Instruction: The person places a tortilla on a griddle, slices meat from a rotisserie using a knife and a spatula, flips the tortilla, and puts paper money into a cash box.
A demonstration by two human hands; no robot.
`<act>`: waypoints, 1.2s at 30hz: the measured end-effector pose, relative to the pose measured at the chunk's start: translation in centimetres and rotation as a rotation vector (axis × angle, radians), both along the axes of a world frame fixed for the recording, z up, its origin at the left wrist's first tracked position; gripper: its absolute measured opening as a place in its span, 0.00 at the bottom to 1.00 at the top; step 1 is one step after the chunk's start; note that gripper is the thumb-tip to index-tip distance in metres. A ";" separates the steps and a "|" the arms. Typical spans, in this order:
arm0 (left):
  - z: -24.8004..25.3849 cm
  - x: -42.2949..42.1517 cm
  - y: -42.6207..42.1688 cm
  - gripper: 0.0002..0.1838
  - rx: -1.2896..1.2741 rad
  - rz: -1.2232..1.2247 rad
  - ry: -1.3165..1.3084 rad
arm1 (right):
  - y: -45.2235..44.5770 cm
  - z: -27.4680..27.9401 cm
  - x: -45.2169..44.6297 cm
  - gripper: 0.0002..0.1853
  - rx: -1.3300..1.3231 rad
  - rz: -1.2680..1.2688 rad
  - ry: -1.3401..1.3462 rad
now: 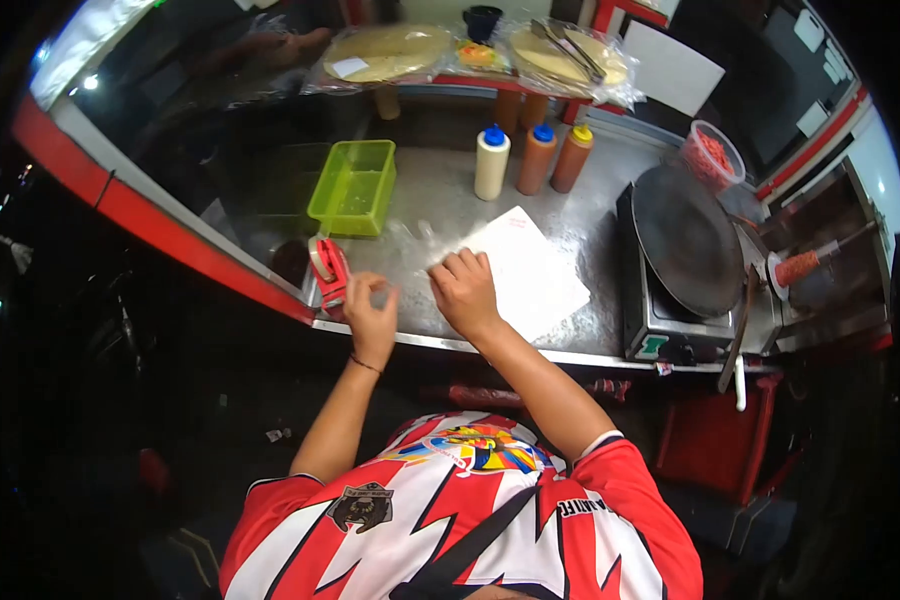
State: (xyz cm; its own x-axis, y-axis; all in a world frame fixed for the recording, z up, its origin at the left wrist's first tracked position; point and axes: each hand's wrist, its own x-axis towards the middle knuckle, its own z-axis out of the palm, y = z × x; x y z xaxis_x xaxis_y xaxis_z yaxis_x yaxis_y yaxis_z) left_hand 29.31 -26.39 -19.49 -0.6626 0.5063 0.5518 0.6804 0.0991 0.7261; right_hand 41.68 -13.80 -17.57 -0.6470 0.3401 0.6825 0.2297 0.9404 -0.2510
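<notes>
My left hand [372,320] is beside a red tape dispenser [330,270] at the counter's front edge. Its thumb and fingers curl together in a pinch, and anything between them is too small to make out. Over the left edge of a sheet of white paper [530,275] is my right hand [465,295], closed, knuckles up. Its fingertips are hidden, so what they grip cannot be told. Blurred clear plastic [415,240] shows just beyond the right fingers, on the metal counter.
A green plastic tub [354,190] stands at the back left. Three squeeze bottles [537,160] stand behind the paper. A dark pan [687,240] sits on a stove at right, near a tub of red food [712,155]. Bagged flatbreads [390,52] lie on the shelf above.
</notes>
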 end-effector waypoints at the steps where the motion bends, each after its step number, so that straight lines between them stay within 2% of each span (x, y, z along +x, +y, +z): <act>1: -1.8 0.8 -1.0 0.11 -0.033 0.035 0.011 | -0.3 -0.9 0.3 0.05 -0.012 -0.011 -0.019; 2: -5.0 2.1 -1.7 0.07 0.019 -0.070 -0.318 | -0.2 -1.5 0.3 0.05 -0.012 -0.021 -0.030; 3: -5.4 4.1 -2.2 0.05 -0.024 -0.230 -1.010 | -0.4 -2.1 0.4 0.05 -0.029 -0.013 -0.042; 4: -4.6 5.3 -2.5 0.06 0.059 -0.470 -1.512 | -1.0 -2.6 0.7 0.05 -0.054 -0.005 -0.060; 5: -6.0 5.7 -1.8 0.06 0.210 -0.579 -1.737 | -1.7 -2.7 1.2 0.06 -0.084 0.013 -0.075; 6: -8.9 4.9 -0.9 0.10 0.487 -0.905 -1.819 | -2.4 -2.6 1.5 0.06 -0.115 0.029 -0.094; 7: -7.2 5.0 0.5 0.12 0.486 -0.670 -1.859 | -3.2 -2.3 1.6 0.06 -0.121 0.036 -0.087; 8: -5.5 5.2 2.0 0.15 0.482 -0.437 -1.891 | -3.8 -1.9 1.8 0.06 -0.126 0.038 -0.083; 11: -5.7 5.1 3.6 0.21 0.553 -0.471 -1.861 | -4.7 -1.4 2.4 0.06 -0.159 0.021 -0.067; 14: -3.3 4.9 3.9 0.25 0.566 -0.605 -1.638 | -5.1 -1.0 2.6 0.06 -0.263 0.016 -0.035; 15: -3.2 4.9 4.3 0.28 0.497 -0.640 -1.376 | -5.4 -0.6 2.9 0.06 -0.301 0.026 -0.021; 18: -2.6 4.6 4.8 0.35 0.545 -0.641 -1.328 | -5.5 0.4 3.5 0.05 -0.352 0.051 -0.010; 21: -1.1 4.0 4.8 0.39 0.719 -0.960 -1.605 | -5.4 1.3 3.8 0.05 -0.407 0.088 -0.006; 24: -1.1 3.4 5.3 0.44 0.547 -1.117 -1.416 | -5.3 2.4 4.4 0.05 -0.482 0.138 -0.057; 25: -1.0 3.1 5.4 0.46 0.402 -1.086 -1.203 | -5.4 2.8 4.6 0.05 -0.509 0.156 -0.082; 28: -0.3 1.9 5.8 0.49 0.375 -0.996 -1.217 | -6.2 3.7 4.4 0.06 -0.618 0.288 -0.145; 29: 0.1 1.9 6.4 0.52 0.374 -0.920 -1.340 | -6.2 3.7 4.4 0.06 -0.577 0.267 -0.196; 34: 0.6 2.3 8.5 0.48 0.545 -1.047 -1.356 | -6.7 5.1 4.3 0.07 -0.355 0.361 -0.223; 36: 2.4 2.4 8.4 0.45 0.628 -0.982 -1.377 | -6.6 5.4 4.3 0.07 -0.282 0.354 -0.234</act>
